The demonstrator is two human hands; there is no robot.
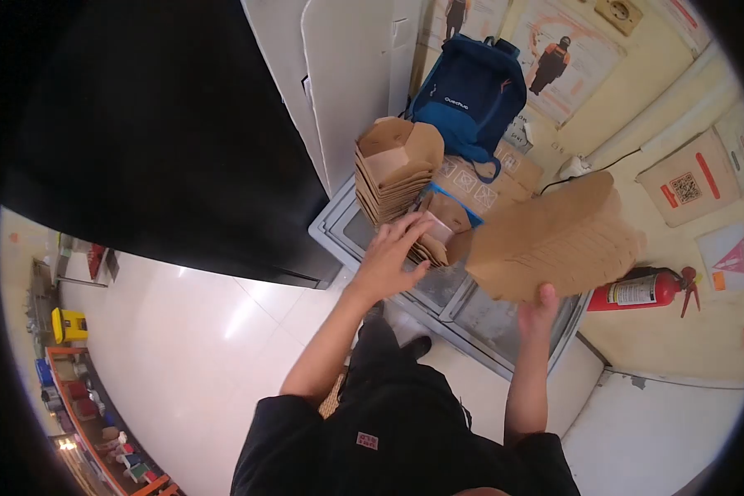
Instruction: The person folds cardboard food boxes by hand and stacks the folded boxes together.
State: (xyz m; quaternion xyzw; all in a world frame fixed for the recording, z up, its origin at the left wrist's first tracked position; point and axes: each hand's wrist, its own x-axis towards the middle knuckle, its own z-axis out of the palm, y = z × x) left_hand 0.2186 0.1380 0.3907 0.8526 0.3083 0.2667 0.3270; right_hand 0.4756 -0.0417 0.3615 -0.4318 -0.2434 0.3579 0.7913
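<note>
My right hand [539, 307] grips a nested stack of brown cardboard food boxes [546, 240], tilted on its side, with the thumb against its lower edge. The rest of that hand's fingers are behind the stack. Over a shorter stack of the same boxes [448, 217], in the middle of the grey surface, lies my left hand [395, 258], touching the near rim with its fingers stretched out and thumb apart. A taller upright stack of brown boxes [398, 169] stands just beyond my left hand.
The stacks are on a grey freezer-like top [438, 318] with a raised frame. Behind are a cardboard carton [504, 178] and a blue backpack [471, 95] against the wall. A red fire extinguisher [636, 291] is at the right; a large black panel [157, 140] stands left.
</note>
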